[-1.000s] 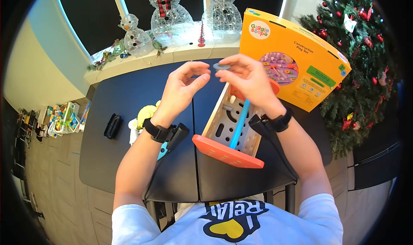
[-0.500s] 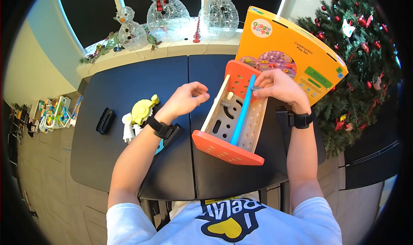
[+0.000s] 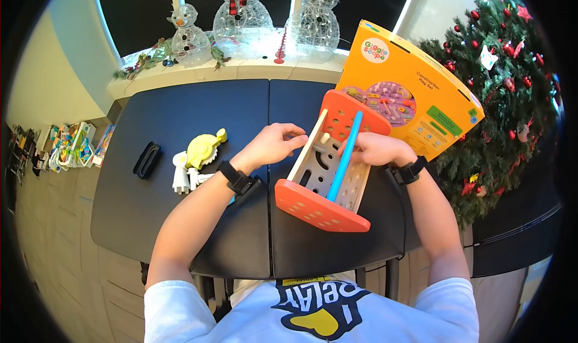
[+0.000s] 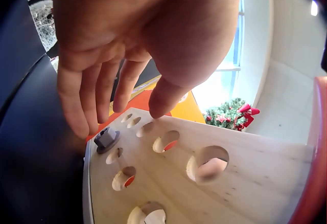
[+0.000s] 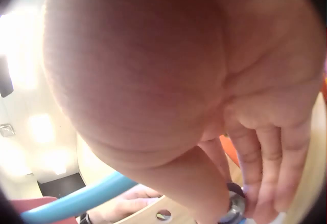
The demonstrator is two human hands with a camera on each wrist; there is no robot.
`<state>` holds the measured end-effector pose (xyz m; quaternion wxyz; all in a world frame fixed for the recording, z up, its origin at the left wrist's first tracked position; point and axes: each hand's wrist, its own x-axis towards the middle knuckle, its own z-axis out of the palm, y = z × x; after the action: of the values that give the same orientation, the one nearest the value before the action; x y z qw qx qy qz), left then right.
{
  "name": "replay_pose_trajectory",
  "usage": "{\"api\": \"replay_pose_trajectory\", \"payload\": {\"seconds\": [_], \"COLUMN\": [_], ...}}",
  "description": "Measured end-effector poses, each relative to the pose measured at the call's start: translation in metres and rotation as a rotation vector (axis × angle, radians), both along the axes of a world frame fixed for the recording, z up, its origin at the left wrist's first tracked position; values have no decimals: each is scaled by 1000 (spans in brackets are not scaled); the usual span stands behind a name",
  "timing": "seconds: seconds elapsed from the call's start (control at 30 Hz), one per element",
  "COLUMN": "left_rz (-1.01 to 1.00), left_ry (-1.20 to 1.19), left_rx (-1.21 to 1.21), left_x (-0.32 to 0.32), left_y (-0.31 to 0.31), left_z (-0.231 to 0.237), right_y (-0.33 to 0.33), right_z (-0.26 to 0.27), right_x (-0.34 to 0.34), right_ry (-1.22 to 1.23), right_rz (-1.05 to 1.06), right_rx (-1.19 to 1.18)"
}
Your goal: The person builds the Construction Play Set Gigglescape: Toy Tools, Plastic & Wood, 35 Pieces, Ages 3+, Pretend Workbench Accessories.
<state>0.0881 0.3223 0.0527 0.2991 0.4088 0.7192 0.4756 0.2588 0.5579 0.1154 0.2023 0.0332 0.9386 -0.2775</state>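
Observation:
A toy toolbox point(image 3: 322, 213) with orange ends, pale perforated sides and a blue bar handle point(image 3: 346, 156) stands on the table. My right hand point(image 3: 379, 149) reaches into it beside the handle. Its thumb and fingers pinch a small grey round nut point(image 5: 236, 206), partly hidden by the fingers. My left hand point(image 3: 274, 144) is outside the left side panel point(image 4: 245, 173), fingers relaxed, thumb tip at the panel's top edge. Near those fingertips a grey hex-headed bolt point(image 4: 106, 139) sits in a panel hole. Inside, a cream peg point(image 3: 325, 137) shows.
On the left of the table lie a yellow-green toy saw point(image 3: 201, 150), white toy pieces point(image 3: 182, 173) and a black case point(image 3: 147, 160). A yellow-orange box point(image 3: 409, 84) stands behind the toolbox, with a decorated tree point(image 3: 494, 102) at right.
Both hands were raised together over the toolbox with the grey nut. My right hand has lowered it into the box past the handle; my left hand has come down beside the left panel.

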Motion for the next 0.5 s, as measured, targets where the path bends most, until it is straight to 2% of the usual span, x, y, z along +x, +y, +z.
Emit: {"api": "replay_pose_trajectory", "payload": {"seconds": [0.17, 0.27, 0.4, 0.5], "left_rz": [-23, -18, 22, 42], "left_ry": [-59, 108, 109, 93], "left_rx": [-2, 36, 27, 14], "left_x": [4, 2, 5, 9], "left_y": [1, 6, 7, 5], "left_z": [4, -6, -9, -8], "right_y": [3, 2, 12, 12], "right_z": [-13, -19, -36, -29], "right_x": [-13, -23, -34, -38], "right_ry": [-46, -104, -89, -159], "right_rz": [13, -72, -106, -165], "right_rx": [-66, -126, -202, -290]}}
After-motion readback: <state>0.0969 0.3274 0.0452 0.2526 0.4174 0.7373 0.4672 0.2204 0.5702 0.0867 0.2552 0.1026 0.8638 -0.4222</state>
